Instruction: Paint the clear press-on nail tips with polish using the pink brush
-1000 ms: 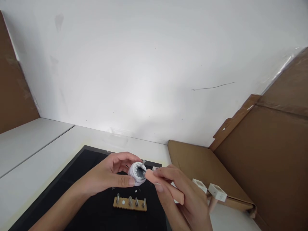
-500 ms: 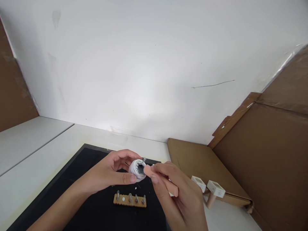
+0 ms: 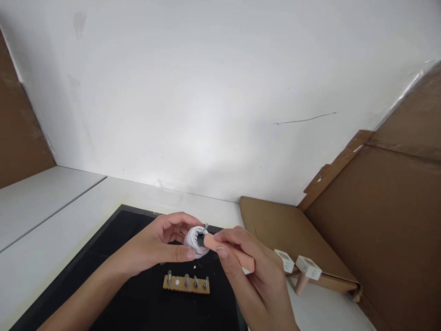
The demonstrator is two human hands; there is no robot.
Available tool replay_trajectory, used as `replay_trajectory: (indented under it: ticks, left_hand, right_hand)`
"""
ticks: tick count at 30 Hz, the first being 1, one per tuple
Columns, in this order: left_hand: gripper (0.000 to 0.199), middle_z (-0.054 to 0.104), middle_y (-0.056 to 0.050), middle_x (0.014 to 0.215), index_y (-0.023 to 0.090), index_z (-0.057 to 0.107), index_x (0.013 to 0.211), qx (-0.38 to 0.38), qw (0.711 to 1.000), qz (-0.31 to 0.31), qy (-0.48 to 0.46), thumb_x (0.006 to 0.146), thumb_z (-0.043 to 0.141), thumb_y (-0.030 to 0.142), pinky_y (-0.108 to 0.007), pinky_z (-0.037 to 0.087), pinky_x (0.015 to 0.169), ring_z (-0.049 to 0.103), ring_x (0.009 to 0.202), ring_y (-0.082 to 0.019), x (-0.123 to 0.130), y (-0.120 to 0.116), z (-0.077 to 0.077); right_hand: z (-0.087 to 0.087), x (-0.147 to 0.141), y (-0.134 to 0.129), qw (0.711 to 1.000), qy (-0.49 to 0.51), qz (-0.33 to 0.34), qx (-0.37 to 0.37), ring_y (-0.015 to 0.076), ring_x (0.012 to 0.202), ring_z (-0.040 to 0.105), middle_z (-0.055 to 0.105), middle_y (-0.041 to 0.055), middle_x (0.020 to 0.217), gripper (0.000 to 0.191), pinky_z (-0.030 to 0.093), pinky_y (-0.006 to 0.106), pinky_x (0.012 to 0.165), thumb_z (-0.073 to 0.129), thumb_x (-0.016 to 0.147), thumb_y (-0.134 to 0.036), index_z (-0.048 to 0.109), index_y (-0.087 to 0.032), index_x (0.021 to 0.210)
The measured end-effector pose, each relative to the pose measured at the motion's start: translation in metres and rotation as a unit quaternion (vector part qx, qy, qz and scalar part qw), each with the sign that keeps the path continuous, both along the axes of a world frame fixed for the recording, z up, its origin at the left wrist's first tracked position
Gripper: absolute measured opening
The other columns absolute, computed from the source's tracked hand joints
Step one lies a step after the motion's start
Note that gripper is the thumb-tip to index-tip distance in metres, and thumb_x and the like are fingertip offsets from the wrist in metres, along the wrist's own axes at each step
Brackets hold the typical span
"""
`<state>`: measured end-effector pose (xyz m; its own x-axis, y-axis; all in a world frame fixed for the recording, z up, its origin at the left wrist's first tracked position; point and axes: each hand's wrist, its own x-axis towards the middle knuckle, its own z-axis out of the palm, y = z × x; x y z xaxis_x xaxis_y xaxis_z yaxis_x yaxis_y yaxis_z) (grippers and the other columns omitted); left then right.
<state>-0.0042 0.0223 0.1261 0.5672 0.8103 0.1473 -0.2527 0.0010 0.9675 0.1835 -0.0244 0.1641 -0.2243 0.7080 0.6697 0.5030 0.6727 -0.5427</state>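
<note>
My left hand (image 3: 165, 243) is closed around a small white jar (image 3: 190, 237), thumb at the front and fingers behind. The jar is tilted so its mouth faces me. Ragged, silvery foil rims the mouth and a dark grey inside shows. My right hand (image 3: 257, 271) grips a peach-coloured, stick-like tool (image 3: 239, 257) between thumb and fingers. The tool's near end lies at the jar's mouth; its working tip is hidden. Below the jar, a tan strip (image 3: 181, 284) with several upright metal pieces and a white spot lies on a black mat (image 3: 138, 299).
A flat brown cardboard box (image 3: 275, 220) lies on the white table (image 3: 51, 230) to the right. Beside its front edge stand two white-headed, mallet-like wooden pieces (image 3: 308, 268). Cardboard panels (image 3: 396, 197) stand at the sides, and a white wall (image 3: 206, 92) rises behind.
The tool's near end has moved slightly left and up, further over the jar's mouth. My left hand keeps its hold on the jar almost unmoved.
</note>
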Motion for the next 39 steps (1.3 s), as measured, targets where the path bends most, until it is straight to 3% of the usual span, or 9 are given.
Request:
replay_trajectory:
  ticks: [13,18,22,24,31,35,39]
  left_hand:
    - [0.037,0.066,-0.002,0.090,0.024,0.069,0.103,-0.024,0.999,-0.009,-0.026,0.068,0.081,0.027,-0.022,0.047,0.066,0.058,0.080,-0.014,0.001,-0.002,0.003]
    - [0.036,0.065,-0.002,0.090,0.023,0.069,0.102,-0.025,0.999,-0.006,-0.023,0.068,0.081,0.029,-0.022,0.046,0.065,0.057,0.079,-0.014,0.001,-0.002,0.004]
    - [0.034,0.065,-0.001,0.091,0.024,0.069,0.101,-0.026,0.999,-0.005,-0.019,0.069,0.080,0.029,-0.021,0.045,0.067,0.057,0.080,-0.013,0.001,-0.002,0.005]
    - [0.033,0.065,-0.001,0.090,0.024,0.069,0.100,-0.025,1.000,-0.006,-0.016,0.069,0.080,0.030,-0.021,0.045,0.068,0.056,0.080,-0.013,0.001,-0.003,0.006]
    - [0.036,0.066,-0.002,0.089,0.023,0.069,0.103,-0.012,1.000,0.011,0.027,0.070,0.078,0.034,-0.027,0.045,0.072,0.058,0.082,-0.016,-0.002,0.005,0.004]
    - [0.038,0.068,-0.005,0.097,0.021,0.068,0.107,-0.017,0.994,0.040,0.098,0.072,0.076,0.035,-0.033,0.043,0.083,0.060,0.091,-0.020,-0.001,0.020,-0.007]
    - [0.044,0.066,-0.008,0.106,0.020,0.065,0.109,-0.039,0.988,0.075,0.126,0.070,0.077,0.037,-0.036,0.041,0.090,0.060,0.098,-0.023,0.000,0.031,-0.015]
  right_hand:
    - [0.009,0.005,-0.005,0.999,0.040,-0.032,0.002,0.0122,0.051,0.056,0.063,0.0001,0.065,0.020,0.044,0.021,0.046,0.051,0.091,-0.033,0.062,-0.022,0.078]
    - [0.007,0.006,-0.002,0.994,0.104,-0.024,-0.023,0.0113,0.044,0.050,0.054,-0.0025,0.051,0.030,0.039,0.021,0.042,0.051,0.090,-0.041,0.064,-0.022,0.072]
    - [0.005,0.005,0.002,0.964,0.232,-0.039,-0.128,0.0112,0.045,0.048,0.050,-0.0033,0.047,0.037,0.038,0.022,0.046,0.056,0.084,-0.053,0.065,-0.020,0.070]
    - [0.005,0.004,0.005,0.947,0.273,-0.009,-0.171,0.0106,0.044,0.047,0.050,-0.0037,0.047,0.038,0.038,0.022,0.045,0.059,0.081,-0.056,0.065,-0.020,0.070]
    - [0.010,0.000,0.007,0.884,0.383,0.043,-0.264,0.0071,0.040,0.043,0.051,-0.0046,0.047,0.031,0.034,0.019,0.042,0.067,0.077,-0.049,0.064,-0.018,0.070]
    - [0.012,0.000,0.005,0.875,0.391,0.057,-0.282,0.0054,0.040,0.043,0.052,-0.0047,0.048,0.029,0.035,0.017,0.042,0.067,0.078,-0.046,0.065,-0.018,0.070]
    - [0.010,0.005,0.007,0.886,0.375,0.068,-0.265,0.0057,0.043,0.045,0.052,-0.0051,0.047,0.024,0.038,0.016,0.044,0.069,0.078,-0.043,0.067,-0.020,0.074]
